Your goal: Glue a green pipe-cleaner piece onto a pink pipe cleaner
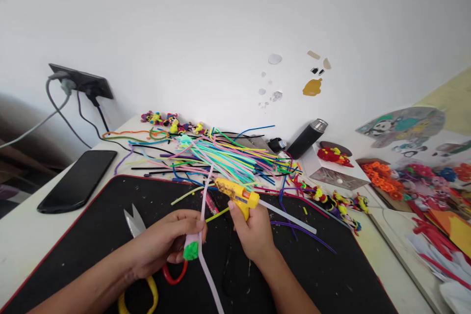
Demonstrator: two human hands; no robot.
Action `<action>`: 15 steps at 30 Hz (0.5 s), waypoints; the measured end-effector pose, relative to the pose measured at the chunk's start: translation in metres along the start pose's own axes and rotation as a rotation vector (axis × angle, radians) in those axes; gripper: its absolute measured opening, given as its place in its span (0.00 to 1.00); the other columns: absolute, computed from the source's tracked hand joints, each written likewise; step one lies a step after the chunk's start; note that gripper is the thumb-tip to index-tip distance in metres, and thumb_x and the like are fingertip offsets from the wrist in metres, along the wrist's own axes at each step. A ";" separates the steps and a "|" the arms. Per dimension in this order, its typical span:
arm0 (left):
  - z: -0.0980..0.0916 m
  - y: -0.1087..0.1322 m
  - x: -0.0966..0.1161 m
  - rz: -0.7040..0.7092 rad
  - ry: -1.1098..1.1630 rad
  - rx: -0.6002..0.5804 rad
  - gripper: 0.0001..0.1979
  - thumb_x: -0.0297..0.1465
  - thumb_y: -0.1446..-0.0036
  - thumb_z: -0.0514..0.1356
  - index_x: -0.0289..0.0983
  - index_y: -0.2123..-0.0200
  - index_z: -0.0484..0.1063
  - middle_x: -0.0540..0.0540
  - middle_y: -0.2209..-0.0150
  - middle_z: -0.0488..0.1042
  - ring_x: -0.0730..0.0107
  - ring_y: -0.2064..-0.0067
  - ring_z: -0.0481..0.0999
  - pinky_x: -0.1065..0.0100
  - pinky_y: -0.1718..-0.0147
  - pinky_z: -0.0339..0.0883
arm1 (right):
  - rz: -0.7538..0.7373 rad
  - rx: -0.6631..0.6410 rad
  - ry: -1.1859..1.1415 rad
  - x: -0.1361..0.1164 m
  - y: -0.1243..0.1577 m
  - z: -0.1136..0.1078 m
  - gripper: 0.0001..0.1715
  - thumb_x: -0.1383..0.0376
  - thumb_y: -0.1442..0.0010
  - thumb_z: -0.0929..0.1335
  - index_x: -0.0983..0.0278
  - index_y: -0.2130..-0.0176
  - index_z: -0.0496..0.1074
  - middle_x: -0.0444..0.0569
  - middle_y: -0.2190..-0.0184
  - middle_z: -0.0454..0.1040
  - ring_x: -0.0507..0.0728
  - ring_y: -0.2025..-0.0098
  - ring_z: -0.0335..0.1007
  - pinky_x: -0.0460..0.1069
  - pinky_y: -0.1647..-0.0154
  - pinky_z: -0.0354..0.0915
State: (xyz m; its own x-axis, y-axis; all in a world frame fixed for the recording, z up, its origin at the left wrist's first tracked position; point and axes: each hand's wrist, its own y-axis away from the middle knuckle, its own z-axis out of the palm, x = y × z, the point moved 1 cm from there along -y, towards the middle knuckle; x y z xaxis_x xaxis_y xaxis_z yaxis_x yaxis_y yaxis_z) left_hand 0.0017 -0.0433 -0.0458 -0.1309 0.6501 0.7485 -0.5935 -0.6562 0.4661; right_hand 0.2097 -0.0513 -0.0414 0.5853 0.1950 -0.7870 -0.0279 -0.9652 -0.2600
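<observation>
The left hand is closed round a small craft piece — a pale pink body wrapped in fuzz with a bright green tuft at its lower end — and the thumb pins a long pale pink pipe cleaner against it, one end standing up toward the pile and the other trailing down off the near edge of the black mat. The right hand grips a yellow hot glue gun, fingers wrapped round the handle, a clear glue stick jutting out behind it; the nozzle points left toward the pink stem, near it but not touching as far as I can tell. Judging from this, the piece is only partly built — the green end is on and the pink stem is held in place, but I can't see any glue laid yet. Scissors with yellow and red loops lie just under the left hand on the mat. Behind, a loose heap of coloured pipe cleaners spreads over the table, with a black phone to the left, a dark flask lying by the wall, and finished little figures strung along the right.
</observation>
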 end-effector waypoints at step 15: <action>0.002 -0.001 -0.002 -0.009 -0.016 -0.017 0.20 0.46 0.54 0.72 0.35 0.78 0.74 0.56 0.85 0.59 0.82 0.83 0.50 0.75 0.86 0.40 | -0.002 0.003 0.036 0.002 0.000 -0.001 0.27 0.52 0.31 0.65 0.60 0.79 0.68 0.43 0.86 0.66 0.54 0.82 0.66 0.48 0.76 0.60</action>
State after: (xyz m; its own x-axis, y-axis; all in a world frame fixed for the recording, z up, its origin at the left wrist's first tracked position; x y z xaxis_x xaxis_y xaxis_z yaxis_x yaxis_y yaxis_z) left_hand 0.0038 -0.0447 -0.0466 -0.1132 0.6499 0.7516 -0.6079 -0.6436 0.4650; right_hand 0.2119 -0.0515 -0.0420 0.6142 0.1908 -0.7657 -0.0288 -0.9643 -0.2634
